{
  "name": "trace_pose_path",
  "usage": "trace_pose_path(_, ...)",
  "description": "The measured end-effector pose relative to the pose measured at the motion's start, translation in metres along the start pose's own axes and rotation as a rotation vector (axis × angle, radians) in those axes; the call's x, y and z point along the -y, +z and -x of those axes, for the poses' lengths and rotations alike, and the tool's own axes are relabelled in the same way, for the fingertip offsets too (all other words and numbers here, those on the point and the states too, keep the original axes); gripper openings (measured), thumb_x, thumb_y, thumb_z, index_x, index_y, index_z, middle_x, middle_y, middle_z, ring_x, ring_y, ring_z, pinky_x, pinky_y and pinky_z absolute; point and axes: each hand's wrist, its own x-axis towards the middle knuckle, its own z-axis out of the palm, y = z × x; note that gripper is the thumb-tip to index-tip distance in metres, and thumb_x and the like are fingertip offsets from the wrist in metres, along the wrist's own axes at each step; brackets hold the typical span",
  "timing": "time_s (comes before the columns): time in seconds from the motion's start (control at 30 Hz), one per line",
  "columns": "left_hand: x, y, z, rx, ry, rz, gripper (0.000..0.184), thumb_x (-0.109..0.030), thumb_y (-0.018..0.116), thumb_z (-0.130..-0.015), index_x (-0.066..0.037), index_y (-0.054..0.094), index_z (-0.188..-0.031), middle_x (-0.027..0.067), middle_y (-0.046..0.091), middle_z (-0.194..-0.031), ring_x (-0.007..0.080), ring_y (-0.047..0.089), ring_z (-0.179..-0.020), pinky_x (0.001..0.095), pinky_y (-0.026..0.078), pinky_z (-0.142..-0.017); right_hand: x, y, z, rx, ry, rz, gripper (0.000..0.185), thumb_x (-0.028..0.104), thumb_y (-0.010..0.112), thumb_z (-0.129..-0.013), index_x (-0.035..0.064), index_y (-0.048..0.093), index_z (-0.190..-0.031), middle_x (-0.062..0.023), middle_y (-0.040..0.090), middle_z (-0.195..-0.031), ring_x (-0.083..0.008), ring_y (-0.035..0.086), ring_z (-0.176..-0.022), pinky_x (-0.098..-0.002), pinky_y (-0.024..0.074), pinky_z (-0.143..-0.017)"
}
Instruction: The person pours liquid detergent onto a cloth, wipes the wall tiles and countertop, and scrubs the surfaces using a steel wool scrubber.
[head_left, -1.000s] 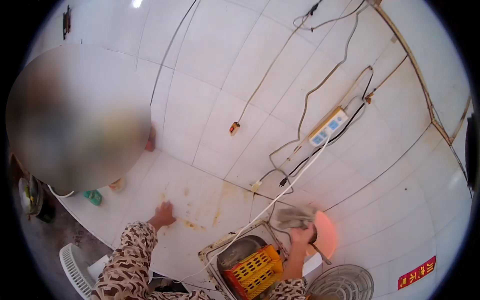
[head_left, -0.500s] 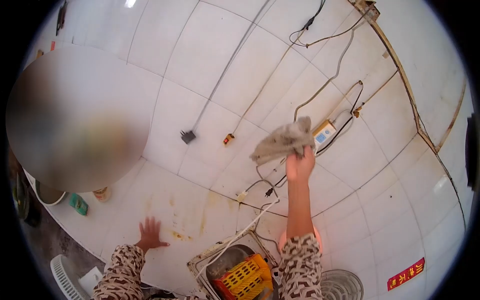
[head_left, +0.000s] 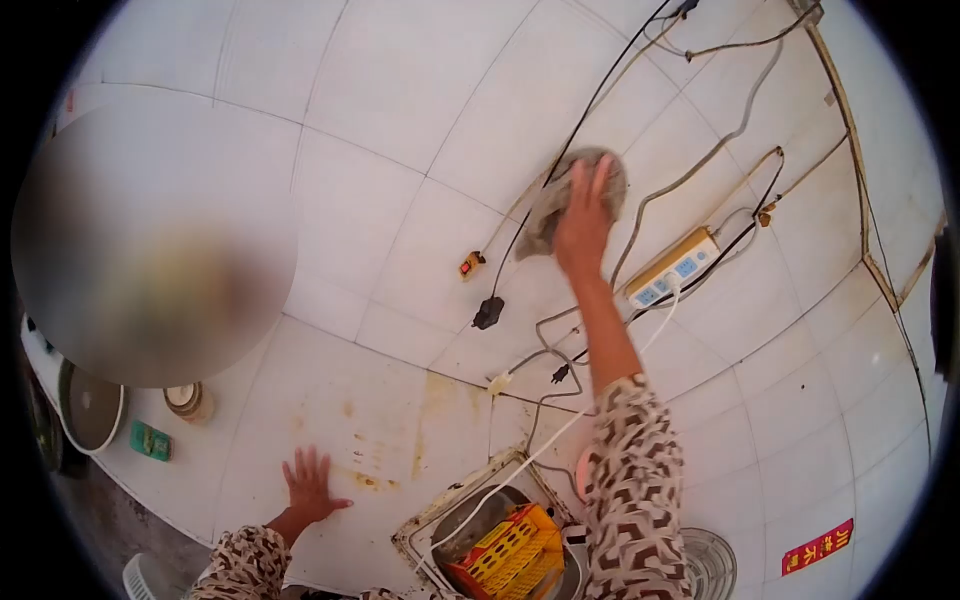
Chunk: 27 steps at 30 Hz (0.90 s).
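Note:
My right hand [head_left: 582,228] presses a grey-brown cloth [head_left: 542,222] flat against the white tiled wall, fingers spread over it. Behind the cloth passes or beside it hangs a black cable; which one I cannot tell. Down to the left of that hand are a black plug [head_left: 488,313] hanging on its cord and a small yellow-orange switch with a red button [head_left: 471,265]. To its right, a power strip [head_left: 672,268] with a white plug in it is on the wall. My left hand [head_left: 312,487] lies open on the white counter, near brownish stains [head_left: 370,482].
A yellow plastic basket [head_left: 512,552] sits in a metal basin [head_left: 478,522] at the bottom, with a white cord across it. A green box [head_left: 150,440], a jar [head_left: 188,404] and a round pan [head_left: 92,408] stand at left. A red label [head_left: 817,546] is at right.
My right hand has moved up the wall with the cloth, which is now spread under its fingers instead of bunched in its grasp. My left hand stays on the counter; the view has shifted.

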Motion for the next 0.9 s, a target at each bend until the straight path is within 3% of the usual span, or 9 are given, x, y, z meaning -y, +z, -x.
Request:
trace_pose_path(0.17, -0.005, -0.012, 0.005, 0.032, -0.004, 0.043, 0.115, -0.074, 0.059, -0.070, -0.007, 0.013, -0.150, 0.0221, -0.004, -0.156, 0.0431, -0.015, -0.141, 0.0653, -0.009, -0.106, -0.062, -0.031, -0.124, -0.342, -0.094, 0.021, 0.063, -0.007, 0.043, -0.082, -0.0041, 0.025, -0.143, -0.0321, 0.017, -0.149, -0.0445, 0.018, -0.139, -0.0471, 0.0169, -0.115)
trace_pose_path(0.23, -0.005, -0.011, 0.001, 0.018, -0.003, 0.064, 0.114, -0.074, 0.060, -0.070, -0.007, 0.013, -0.150, 0.0223, -0.003, -0.156, 0.0433, -0.014, -0.141, 0.0652, -0.009, -0.106, -0.101, -0.045, -0.189, -0.553, -0.262, 0.150, 0.055, -0.002, 0.046, -0.083, -0.0057, 0.033, -0.137, -0.0310, 0.032, -0.141, -0.0445, 0.031, -0.131, -0.0467, 0.0259, -0.110)
trace_pose_path(0.27, -0.001, -0.006, 0.002, 0.009, 0.006, 0.063, 0.114, -0.074, 0.060, -0.070, -0.007, 0.014, -0.150, 0.0223, -0.003, -0.156, 0.0434, -0.014, -0.141, 0.0653, -0.009, -0.106, -0.138, -0.060, -0.223, -0.471, -0.318, 0.438, 0.047, 0.000, 0.047, -0.085, -0.0056, 0.038, -0.131, -0.0282, 0.040, -0.132, -0.0431, 0.037, -0.122, -0.0471, 0.0298, -0.105)
trace_pose_path(0.33, 0.000, -0.001, 0.001, -0.014, 0.013, 0.052, 0.115, -0.074, 0.059, -0.069, -0.007, 0.014, -0.150, 0.0226, -0.002, -0.155, 0.0438, -0.013, -0.141, 0.0657, -0.008, -0.106, -0.136, -0.099, -0.271, -0.295, -0.168, 0.443, 0.035, 0.004, 0.047, -0.086, -0.0045, 0.047, -0.120, -0.0232, 0.050, -0.117, -0.0399, 0.044, -0.106, -0.0483, 0.0342, -0.096)
trace_pose_path(0.43, 0.000, 0.001, 0.000, -0.049, 0.017, 0.038, 0.115, -0.075, 0.060, -0.068, -0.006, 0.016, -0.150, 0.0233, 0.001, -0.155, 0.0447, -0.010, -0.142, 0.0668, -0.006, -0.106, -0.157, -0.106, -0.298, -0.457, -0.251, 0.260, 0.028, 0.006, 0.048, -0.087, -0.0033, 0.050, -0.113, -0.0204, 0.052, -0.112, -0.0383, 0.046, -0.101, -0.0495, 0.0336, -0.093)
trace_pose_path(0.57, 0.006, 0.017, 0.001, -0.178, 0.057, -0.056, 0.114, -0.072, 0.064, -0.066, -0.005, 0.022, -0.147, 0.0239, 0.004, -0.155, 0.0461, -0.005, -0.141, 0.0679, -0.004, -0.106, -0.135, -0.046, -0.207, -0.586, -0.325, 0.232, 0.055, 0.025, 0.046, -0.094, -0.0030, 0.034, -0.139, -0.0254, 0.031, -0.146, -0.0403, 0.029, -0.135, -0.0449, 0.0231, -0.112)
trace_pose_path(0.63, 0.002, 0.019, 0.003, -0.206, 0.074, -0.060, 0.112, -0.070, 0.067, -0.065, -0.004, 0.025, -0.147, 0.0238, 0.005, -0.154, 0.0460, -0.004, -0.142, 0.0679, -0.004, -0.106, -0.059, -0.019, -0.122, -0.426, -0.071, -0.095, 0.044, 0.013, 0.029, -0.100, 0.0016, 0.033, -0.142, -0.0236, 0.026, -0.150, -0.0400, 0.022, -0.139, -0.0445, 0.0189, -0.114)
trace_pose_path(0.83, -0.001, -0.005, 0.007, -0.080, 0.020, 0.052, 0.110, -0.067, 0.067, -0.067, -0.006, 0.024, -0.147, 0.0219, 0.006, -0.155, 0.0429, -0.005, -0.143, 0.0666, -0.003, -0.107, 0.000, 0.012, 0.019, 0.125, -0.048, -0.161, 0.053, -0.005, 0.041, -0.087, -0.0036, 0.033, -0.139, -0.0276, 0.020, -0.150, -0.0419, 0.022, -0.139, -0.0467, 0.0188, -0.114)
trace_pose_path(0.9, -0.001, -0.003, 0.006, -0.097, 0.030, 0.045, 0.110, -0.067, 0.067, -0.067, -0.006, 0.024, -0.147, 0.0211, 0.006, -0.155, 0.0420, -0.005, -0.143, 0.0661, -0.003, -0.107, -0.034, 0.008, -0.017, -0.152, -0.133, -0.083, 0.056, -0.001, 0.039, -0.091, -0.0024, 0.023, -0.144, -0.0273, 0.016, -0.152, -0.0393, 0.019, -0.141, -0.0442, 0.0161, -0.115)
